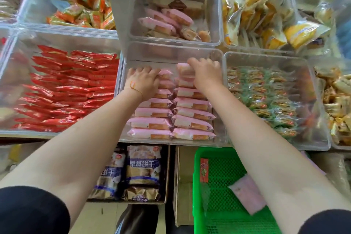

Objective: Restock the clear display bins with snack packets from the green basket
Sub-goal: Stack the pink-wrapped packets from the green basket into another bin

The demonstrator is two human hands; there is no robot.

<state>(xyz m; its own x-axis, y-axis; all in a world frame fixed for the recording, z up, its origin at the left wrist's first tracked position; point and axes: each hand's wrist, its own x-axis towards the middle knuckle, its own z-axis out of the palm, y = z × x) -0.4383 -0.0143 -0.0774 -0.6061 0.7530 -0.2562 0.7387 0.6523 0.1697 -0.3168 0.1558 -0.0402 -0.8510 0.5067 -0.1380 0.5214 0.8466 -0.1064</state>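
Head view: pink snack packets (171, 118) stacked in two neat columns inside the middle clear display bin (220, 100), front row of shelf. Left hand (142, 83) rests at back end of left column, fingers curled down over the top packets, pressing them. Right hand (206, 74) at back end of right column, fingers curled round one pink packet (185, 68) standing up at the rear, gripping it. Thin orange cord bracelet (135, 89) on left wrist; black sleeves (32, 213) at both upper arms.

Green basket (224, 176) sits below the bin, lower right, mesh plastic, with one pale pink packet (247, 194) lying flat inside, partly hidden by right forearm, and a small red-green label (204, 170) at its left wall.

Bin to the left holds red packets (72, 89) in rows. Bin to the right holds green-orange packets (266, 97). Bin behind the middle one has a few pink packets plus brown ones (167, 21). Back left bin has orange-gold packets (85, 13), back right has yellow packets (266, 15). Cardboard box (167, 175) under the shelf, left of basket, holds blue-white biscuit bags (142, 165)
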